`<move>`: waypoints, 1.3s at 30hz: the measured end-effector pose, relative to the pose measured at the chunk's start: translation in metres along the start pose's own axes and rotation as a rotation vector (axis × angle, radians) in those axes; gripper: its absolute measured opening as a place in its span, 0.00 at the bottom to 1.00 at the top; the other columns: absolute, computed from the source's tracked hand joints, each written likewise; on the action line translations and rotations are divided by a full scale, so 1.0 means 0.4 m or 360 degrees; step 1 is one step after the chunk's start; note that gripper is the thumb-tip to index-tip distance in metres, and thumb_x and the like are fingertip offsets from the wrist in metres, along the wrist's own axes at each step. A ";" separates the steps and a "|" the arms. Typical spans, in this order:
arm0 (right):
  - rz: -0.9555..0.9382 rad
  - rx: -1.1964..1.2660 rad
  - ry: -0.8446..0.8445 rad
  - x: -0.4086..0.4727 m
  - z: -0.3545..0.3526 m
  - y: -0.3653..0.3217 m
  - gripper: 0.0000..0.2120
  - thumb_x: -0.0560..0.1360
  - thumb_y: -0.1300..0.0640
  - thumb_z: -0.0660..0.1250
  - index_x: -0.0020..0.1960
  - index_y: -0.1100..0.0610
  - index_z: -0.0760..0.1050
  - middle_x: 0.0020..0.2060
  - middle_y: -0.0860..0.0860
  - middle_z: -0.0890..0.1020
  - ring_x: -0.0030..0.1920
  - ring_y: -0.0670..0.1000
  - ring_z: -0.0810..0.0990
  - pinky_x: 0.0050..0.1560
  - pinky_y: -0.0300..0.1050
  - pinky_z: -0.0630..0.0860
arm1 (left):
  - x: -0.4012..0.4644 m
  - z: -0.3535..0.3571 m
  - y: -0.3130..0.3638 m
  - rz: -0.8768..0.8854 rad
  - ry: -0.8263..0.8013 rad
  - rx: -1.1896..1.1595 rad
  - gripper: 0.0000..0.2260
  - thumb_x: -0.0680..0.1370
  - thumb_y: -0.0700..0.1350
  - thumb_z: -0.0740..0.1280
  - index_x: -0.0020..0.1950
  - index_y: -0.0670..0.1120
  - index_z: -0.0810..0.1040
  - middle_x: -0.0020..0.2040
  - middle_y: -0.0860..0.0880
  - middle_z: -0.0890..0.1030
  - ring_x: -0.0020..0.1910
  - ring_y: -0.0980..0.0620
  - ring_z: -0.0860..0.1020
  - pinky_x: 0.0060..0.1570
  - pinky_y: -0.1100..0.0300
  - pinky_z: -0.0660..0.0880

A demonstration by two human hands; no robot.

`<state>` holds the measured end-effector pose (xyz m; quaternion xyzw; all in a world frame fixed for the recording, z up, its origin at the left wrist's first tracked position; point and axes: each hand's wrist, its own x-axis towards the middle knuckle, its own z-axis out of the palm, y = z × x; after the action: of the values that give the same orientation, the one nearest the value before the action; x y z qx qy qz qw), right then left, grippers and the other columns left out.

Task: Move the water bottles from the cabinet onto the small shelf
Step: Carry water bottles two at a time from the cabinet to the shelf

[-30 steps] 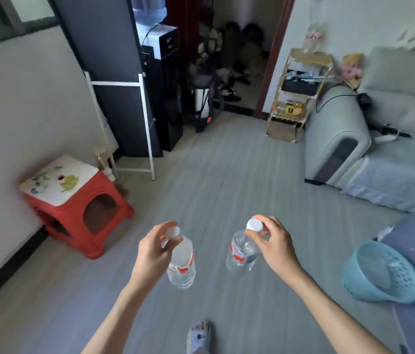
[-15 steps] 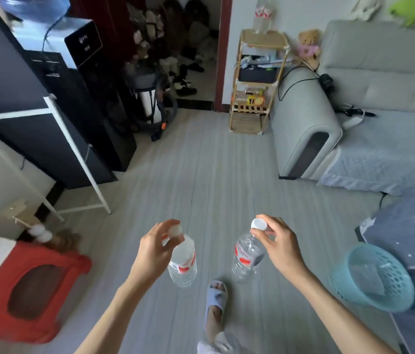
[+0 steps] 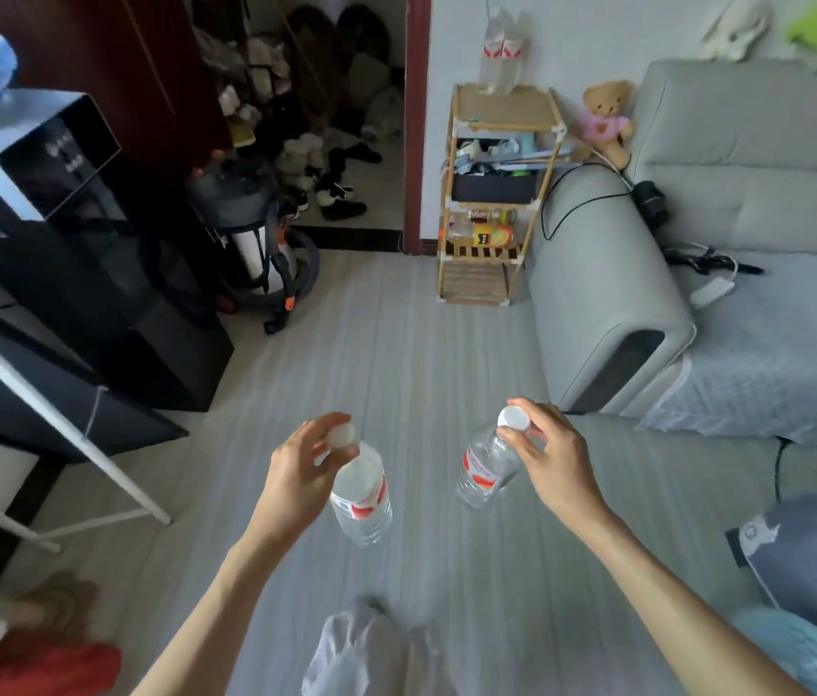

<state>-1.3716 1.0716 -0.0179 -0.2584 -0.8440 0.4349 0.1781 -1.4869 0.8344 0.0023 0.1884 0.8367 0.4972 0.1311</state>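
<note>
- I see 2 bottles (image 3: 501, 52) on the shelf (image 3: 497, 193), ahead.
- Sofa (image 3: 698, 273) right of shelf.
- Dispenser (image 3: 60, 233) far left.

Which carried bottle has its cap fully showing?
The right bottle: its white cap shows above the right hand. The left hand half-covers the other's.

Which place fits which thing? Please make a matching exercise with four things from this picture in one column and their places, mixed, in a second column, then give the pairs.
Things:
1. teddy bear
2. two water bottles
3. bottle with a red label
4. black box

Places:
A. in the left hand
B. on top of the small shelf
C. on the sofa arm
D. on a middle level of the small shelf

Pairs: 1-C, 2-B, 3-A, 4-D
</note>
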 end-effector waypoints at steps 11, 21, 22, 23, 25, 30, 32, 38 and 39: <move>-0.0002 -0.0051 0.0011 0.648 0.040 0.056 0.12 0.70 0.61 0.70 0.53 0.58 0.77 0.45 0.51 0.77 0.43 0.52 0.78 0.47 0.34 0.71 | 0.732 0.105 0.054 0.0051 -0.0192 0.0011 0.12 0.74 0.40 0.68 0.57 0.47 0.76 0.51 0.49 0.78 0.53 0.51 0.77 0.51 0.67 0.71; 0.0046 -0.0018 0.0176 1.139 -0.019 0.123 0.12 0.70 0.63 0.71 0.53 0.57 0.77 0.45 0.51 0.77 0.44 0.49 0.78 0.49 0.38 0.72 | 1.263 0.258 0.204 0.0154 -0.0372 -0.0074 0.11 0.73 0.38 0.68 0.53 0.50 0.75 0.48 0.56 0.77 0.48 0.60 0.77 0.48 0.74 0.70; 0.0045 -0.0017 0.0163 1.187 -0.022 0.136 0.12 0.70 0.62 0.70 0.53 0.57 0.77 0.46 0.51 0.78 0.45 0.49 0.78 0.49 0.39 0.72 | 1.306 0.278 0.211 0.0138 -0.0371 -0.0086 0.11 0.73 0.38 0.68 0.53 0.49 0.76 0.48 0.56 0.77 0.48 0.61 0.77 0.46 0.77 0.70; 0.0043 -0.0017 0.0155 1.235 -0.028 0.151 0.12 0.70 0.62 0.70 0.53 0.58 0.77 0.46 0.52 0.78 0.45 0.48 0.78 0.49 0.37 0.72 | 1.349 0.299 0.219 0.0123 -0.0371 -0.0091 0.10 0.74 0.39 0.67 0.54 0.49 0.76 0.48 0.55 0.77 0.48 0.60 0.77 0.46 0.77 0.70; 0.0033 -0.0020 0.0153 1.338 -0.049 0.185 0.12 0.71 0.60 0.70 0.54 0.59 0.77 0.45 0.52 0.77 0.43 0.41 0.76 0.46 0.29 0.69 | 1.440 0.346 0.234 0.0108 -0.0364 -0.0073 0.10 0.74 0.40 0.67 0.54 0.50 0.75 0.49 0.53 0.78 0.50 0.56 0.77 0.48 0.72 0.71; -0.0008 -0.0057 0.0140 1.620 -0.130 0.245 0.13 0.71 0.60 0.69 0.55 0.59 0.76 0.45 0.51 0.77 0.41 0.42 0.75 0.44 0.28 0.68 | 1.680 0.457 0.309 0.0089 -0.0341 0.0058 0.11 0.75 0.41 0.66 0.57 0.47 0.75 0.50 0.50 0.78 0.52 0.53 0.76 0.46 0.72 0.68; -0.0063 -0.0058 0.0130 1.731 -0.161 0.244 0.14 0.71 0.56 0.68 0.55 0.57 0.76 0.45 0.51 0.77 0.42 0.50 0.76 0.44 0.32 0.70 | 1.770 0.486 0.351 0.0080 -0.0331 0.0058 0.11 0.75 0.41 0.66 0.57 0.48 0.75 0.51 0.50 0.78 0.52 0.53 0.76 0.48 0.69 0.69; -0.0220 -0.0051 0.0200 2.033 -0.235 0.232 0.14 0.72 0.56 0.67 0.56 0.58 0.76 0.45 0.50 0.76 0.40 0.47 0.73 0.44 0.29 0.68 | 2.026 0.540 0.463 0.0168 -0.0133 -0.0002 0.13 0.75 0.43 0.66 0.59 0.47 0.75 0.51 0.51 0.79 0.51 0.57 0.77 0.45 0.76 0.69; -0.0240 -0.0014 0.0228 2.081 -0.244 0.232 0.14 0.72 0.56 0.67 0.57 0.57 0.76 0.46 0.50 0.77 0.40 0.47 0.74 0.45 0.30 0.68 | 2.068 0.550 0.482 0.0185 -0.0117 -0.0020 0.13 0.75 0.43 0.66 0.59 0.46 0.75 0.51 0.51 0.79 0.51 0.58 0.77 0.44 0.78 0.69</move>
<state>-1.9626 1.6716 0.0231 -0.2254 -0.8481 0.3969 0.2691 -2.1018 1.4590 0.0417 0.2540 0.8158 0.5020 0.1340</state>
